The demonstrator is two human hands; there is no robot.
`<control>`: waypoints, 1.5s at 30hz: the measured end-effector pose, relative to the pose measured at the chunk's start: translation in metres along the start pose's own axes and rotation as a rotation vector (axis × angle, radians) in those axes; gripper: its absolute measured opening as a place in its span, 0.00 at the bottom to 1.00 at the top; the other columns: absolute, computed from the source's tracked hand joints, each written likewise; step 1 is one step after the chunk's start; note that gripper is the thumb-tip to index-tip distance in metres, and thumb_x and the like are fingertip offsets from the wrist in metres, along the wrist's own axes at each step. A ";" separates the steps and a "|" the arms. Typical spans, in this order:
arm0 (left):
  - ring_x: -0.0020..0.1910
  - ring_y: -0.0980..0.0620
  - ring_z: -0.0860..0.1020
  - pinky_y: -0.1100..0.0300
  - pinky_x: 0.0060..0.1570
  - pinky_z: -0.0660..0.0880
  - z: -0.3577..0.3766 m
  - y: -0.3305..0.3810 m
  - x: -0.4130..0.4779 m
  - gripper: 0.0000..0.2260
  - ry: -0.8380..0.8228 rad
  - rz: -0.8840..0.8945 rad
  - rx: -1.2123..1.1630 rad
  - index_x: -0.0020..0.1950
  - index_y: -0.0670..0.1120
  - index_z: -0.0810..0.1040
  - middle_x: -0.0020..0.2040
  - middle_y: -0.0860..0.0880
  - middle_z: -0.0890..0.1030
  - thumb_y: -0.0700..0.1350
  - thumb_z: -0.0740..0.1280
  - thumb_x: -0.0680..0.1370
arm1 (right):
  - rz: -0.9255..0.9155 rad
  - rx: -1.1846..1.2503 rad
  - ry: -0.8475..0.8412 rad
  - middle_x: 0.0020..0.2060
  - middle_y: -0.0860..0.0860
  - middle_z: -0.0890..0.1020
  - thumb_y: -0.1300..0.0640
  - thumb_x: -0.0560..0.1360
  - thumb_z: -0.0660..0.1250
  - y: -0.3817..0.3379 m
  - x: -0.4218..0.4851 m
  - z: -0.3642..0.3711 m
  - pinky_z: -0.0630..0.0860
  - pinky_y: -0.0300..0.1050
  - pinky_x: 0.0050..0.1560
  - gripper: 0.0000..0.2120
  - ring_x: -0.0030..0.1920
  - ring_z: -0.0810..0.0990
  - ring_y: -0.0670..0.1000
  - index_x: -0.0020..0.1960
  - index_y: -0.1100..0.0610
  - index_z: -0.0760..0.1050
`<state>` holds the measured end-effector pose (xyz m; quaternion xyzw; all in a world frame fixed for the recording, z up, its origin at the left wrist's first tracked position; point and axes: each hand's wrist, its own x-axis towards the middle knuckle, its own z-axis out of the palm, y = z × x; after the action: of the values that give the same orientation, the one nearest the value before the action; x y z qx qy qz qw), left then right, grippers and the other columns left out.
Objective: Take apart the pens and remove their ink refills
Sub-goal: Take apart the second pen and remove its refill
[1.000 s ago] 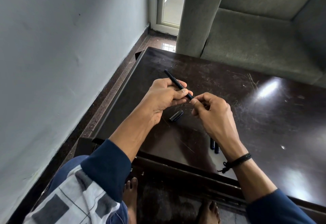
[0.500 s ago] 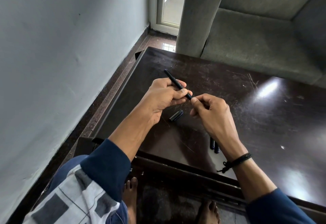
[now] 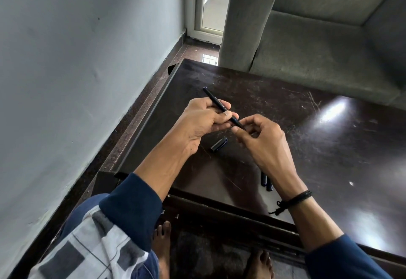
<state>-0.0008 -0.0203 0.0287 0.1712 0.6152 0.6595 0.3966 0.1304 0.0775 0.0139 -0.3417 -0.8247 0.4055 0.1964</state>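
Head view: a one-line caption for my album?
Left hand grips a black pen; right hand pinches its tip.

The left forearm (image 3: 167, 168) and the right forearm (image 3: 307, 219) are reaching forward, converging. The left hand (image 3: 204, 120) is curling its fingers round a black pen (image 3: 217, 103), thumb pressing on the barrel. The right hand (image 3: 261, 140) is pinching the pen's near tip between thumb and forefinger, the other fingers curling loosely.
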 end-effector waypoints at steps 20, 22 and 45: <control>0.48 0.48 0.86 0.56 0.51 0.83 -0.003 0.001 0.001 0.07 -0.012 -0.023 0.013 0.54 0.38 0.79 0.48 0.40 0.87 0.30 0.68 0.78 | 0.044 0.036 -0.078 0.32 0.48 0.85 0.53 0.79 0.71 -0.004 -0.002 -0.003 0.76 0.43 0.36 0.07 0.32 0.82 0.47 0.43 0.52 0.80; 0.48 0.49 0.86 0.56 0.51 0.83 -0.004 0.002 0.001 0.07 -0.012 -0.023 0.007 0.54 0.38 0.79 0.47 0.41 0.87 0.30 0.68 0.78 | 0.055 0.135 -0.103 0.32 0.50 0.85 0.54 0.80 0.71 -0.005 -0.002 -0.003 0.77 0.44 0.39 0.06 0.32 0.81 0.47 0.43 0.52 0.81; 0.40 0.52 0.86 0.61 0.45 0.82 -0.021 0.008 0.010 0.06 0.227 0.054 -0.064 0.52 0.42 0.81 0.46 0.43 0.83 0.33 0.70 0.78 | -0.074 -0.499 -0.165 0.54 0.45 0.81 0.52 0.81 0.66 0.005 -0.009 0.009 0.68 0.45 0.47 0.07 0.56 0.78 0.51 0.58 0.48 0.79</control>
<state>-0.0252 -0.0266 0.0298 0.0990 0.6299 0.7043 0.3120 0.1332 0.0688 0.0041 -0.3151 -0.9243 0.2086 0.0530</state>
